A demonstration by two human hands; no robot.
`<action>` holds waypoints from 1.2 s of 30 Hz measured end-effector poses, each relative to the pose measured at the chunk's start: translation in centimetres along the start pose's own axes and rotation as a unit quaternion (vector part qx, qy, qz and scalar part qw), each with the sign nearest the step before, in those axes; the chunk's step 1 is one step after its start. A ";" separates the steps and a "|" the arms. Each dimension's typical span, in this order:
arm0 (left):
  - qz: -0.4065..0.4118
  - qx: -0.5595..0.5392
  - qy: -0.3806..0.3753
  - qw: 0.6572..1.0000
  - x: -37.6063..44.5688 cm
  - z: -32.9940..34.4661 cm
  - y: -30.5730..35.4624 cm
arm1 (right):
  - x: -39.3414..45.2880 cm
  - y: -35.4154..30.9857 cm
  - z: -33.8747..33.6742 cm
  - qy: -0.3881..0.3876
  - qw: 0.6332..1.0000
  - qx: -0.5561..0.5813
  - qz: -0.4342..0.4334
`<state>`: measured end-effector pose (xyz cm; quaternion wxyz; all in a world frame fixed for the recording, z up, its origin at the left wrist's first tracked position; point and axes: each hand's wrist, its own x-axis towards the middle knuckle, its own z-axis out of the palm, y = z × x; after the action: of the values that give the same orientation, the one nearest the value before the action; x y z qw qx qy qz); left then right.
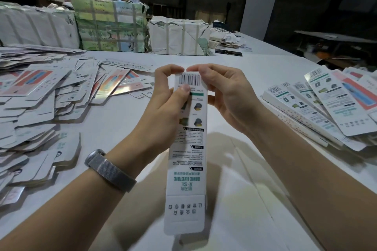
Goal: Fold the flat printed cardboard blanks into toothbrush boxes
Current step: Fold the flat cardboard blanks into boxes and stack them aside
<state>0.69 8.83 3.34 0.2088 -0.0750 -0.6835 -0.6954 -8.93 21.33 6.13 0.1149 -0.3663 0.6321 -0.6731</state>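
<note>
While both hands are working at its far end, the toothbrush box [186, 149] is hanging above the white table [255, 63] at frame centre, its long axis running from 12 o'clock down to 6 o'clock, barcode end away from the person and the open tuck flap nearest them. Left hand [169, 96] is pinching the barcode panel, thumb pressing on the printed face and fingers curling over the top edge from 10 o'clock. Right hand [222, 93] is gripping the same end from 2 o'clock, fingertips meeting the left hand's at the top. Both hands are equally near that end; the near flap is lying well apart from either grip, so the far closure looks to be the step in hand. Flat blanks [47, 96] are lying heaped at 9 o'clock; folded boxes [318, 106] are lying stacked at 3 o'clock.
</note>
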 end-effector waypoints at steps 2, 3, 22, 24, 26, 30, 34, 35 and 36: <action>0.014 0.007 0.007 1.000 0.0 -0.1 0.0 | -0.1 0.0 0.3 -0.001 1.000 0.010 0.001; 0.017 0.011 0.006 1.000 0.0 -0.1 -0.1 | -0.1 0.0 0.4 0.000 1.000 0.011 0.000; 0.026 -0.110 0.100 0.989 1.3 -0.7 -0.4 | -1.4 -1.1 2.6 -0.028 0.945 -0.323 -0.052; 0.003 -0.167 0.075 0.983 1.5 -1.2 -0.6 | -1.7 -1.4 2.4 -0.038 0.910 -0.411 -0.046; -0.021 -0.177 0.037 0.983 1.6 -1.3 -1.0 | -1.9 -1.6 2.4 -0.030 0.886 -0.461 -0.042; -0.063 0.001 0.057 0.996 2.3 -0.6 -2.9 | -0.2 -0.8 -0.1 0.006 0.864 -0.501 0.051; -0.030 0.111 0.069 0.991 2.5 -1.7 -3.8 | 1.4 1.2 -5.8 0.025 0.788 -0.582 0.198; -0.031 0.107 0.062 0.992 2.5 -2.3 -3.8 | 1.4 1.7 -7.2 0.036 0.782 -0.583 0.216; -0.032 0.102 0.061 0.992 2.7 -2.8 -4.0 | 1.3 2.0 -8.5 0.056 0.778 -0.581 0.234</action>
<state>-2.80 5.48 0.60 0.2338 0.0112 -0.7392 -0.6316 -15.91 26.73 5.24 -0.0013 -0.1663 0.9746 -0.1500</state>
